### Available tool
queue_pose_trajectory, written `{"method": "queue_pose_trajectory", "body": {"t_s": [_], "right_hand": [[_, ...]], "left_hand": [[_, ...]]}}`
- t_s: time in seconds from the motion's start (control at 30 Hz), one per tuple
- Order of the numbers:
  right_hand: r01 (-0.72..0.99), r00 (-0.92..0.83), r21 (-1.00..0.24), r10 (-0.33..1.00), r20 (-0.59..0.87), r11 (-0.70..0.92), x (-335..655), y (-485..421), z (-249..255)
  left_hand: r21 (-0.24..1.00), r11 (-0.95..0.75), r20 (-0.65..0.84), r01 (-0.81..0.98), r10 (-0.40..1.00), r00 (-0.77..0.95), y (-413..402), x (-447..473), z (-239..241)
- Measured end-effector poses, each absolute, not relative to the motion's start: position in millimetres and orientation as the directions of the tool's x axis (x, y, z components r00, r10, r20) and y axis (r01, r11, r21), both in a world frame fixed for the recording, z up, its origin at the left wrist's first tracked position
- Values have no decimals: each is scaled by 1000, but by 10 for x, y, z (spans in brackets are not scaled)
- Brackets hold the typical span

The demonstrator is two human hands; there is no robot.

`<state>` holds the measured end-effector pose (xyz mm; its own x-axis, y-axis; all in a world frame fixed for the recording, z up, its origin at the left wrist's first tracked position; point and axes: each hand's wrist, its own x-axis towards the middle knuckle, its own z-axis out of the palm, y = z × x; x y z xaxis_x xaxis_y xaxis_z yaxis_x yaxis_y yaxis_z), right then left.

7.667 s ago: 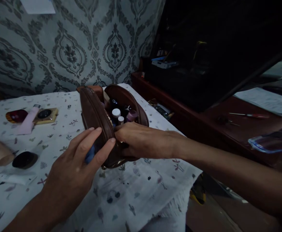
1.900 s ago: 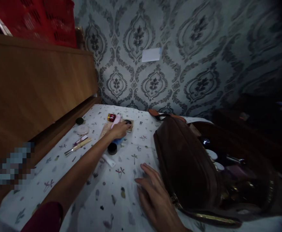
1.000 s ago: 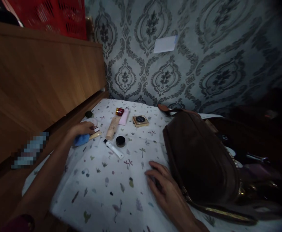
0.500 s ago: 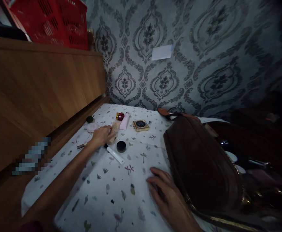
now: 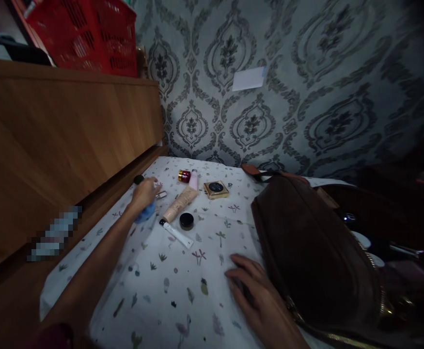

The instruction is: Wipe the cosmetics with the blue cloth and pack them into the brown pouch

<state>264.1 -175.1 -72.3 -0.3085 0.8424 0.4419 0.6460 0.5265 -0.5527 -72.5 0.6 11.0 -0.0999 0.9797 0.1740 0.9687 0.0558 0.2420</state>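
My left hand (image 5: 144,194) is at the far left of the patterned cloth, fingers curled and partly hidden, with a blurred blue, soft-looking piece (image 5: 146,213) under its palm. Beside its fingers lies a small silvery tube (image 5: 161,195). A beige squeeze tube (image 5: 180,204) is just to the right, against a pink tube (image 5: 194,180). Nearby are a red jar with a gold lid (image 5: 184,176), a black-lidded jar (image 5: 186,221), a white tube with a black cap (image 5: 176,234) and a gold compact (image 5: 216,189). My right hand (image 5: 257,295) rests on the cloth, fingers loosely bent, apart and holding nothing.
A brown zipped bag (image 5: 313,252) stands beside my right hand, with dim items at its right. The wooden cabinet (image 5: 70,131) borders the left side and carries a red basket (image 5: 84,39). A small dark round item (image 5: 138,179) lies near the cabinet.
My left hand has left the beige tube and moved left, uncovering that tube and the silvery one. The blue piece now shows under it; the pale round item is no longer visible. My right hand stays put.
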Motion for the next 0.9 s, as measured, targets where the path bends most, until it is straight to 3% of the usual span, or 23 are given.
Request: {"method": "queue_pose_trajectory", "body": {"t_s": [0.13,0.27,0.5,0.7,0.9], "right_hand": [[646,-315,-552,842,437,528,2646,-1759,-711],[652,-320,-543,841,436,529,2637,-1774,-696],[650,-328,-562,856,400,512,2615,-1792,-643],[650,-338,-555,851,401,519,2584,-1833,-544],[648,-318,-580,867,384,494,2577,-1851,-521]], "left_hand": [[206,314,228,927,906,-357,268,-1048,123],[213,327,177,921,914,-366,437,-1242,65],[205,-47,235,978,972,-2,444,-1108,-16],[182,-184,346,966,931,112,250,-540,15],[152,-612,224,776,786,576,-57,321,114]]}}
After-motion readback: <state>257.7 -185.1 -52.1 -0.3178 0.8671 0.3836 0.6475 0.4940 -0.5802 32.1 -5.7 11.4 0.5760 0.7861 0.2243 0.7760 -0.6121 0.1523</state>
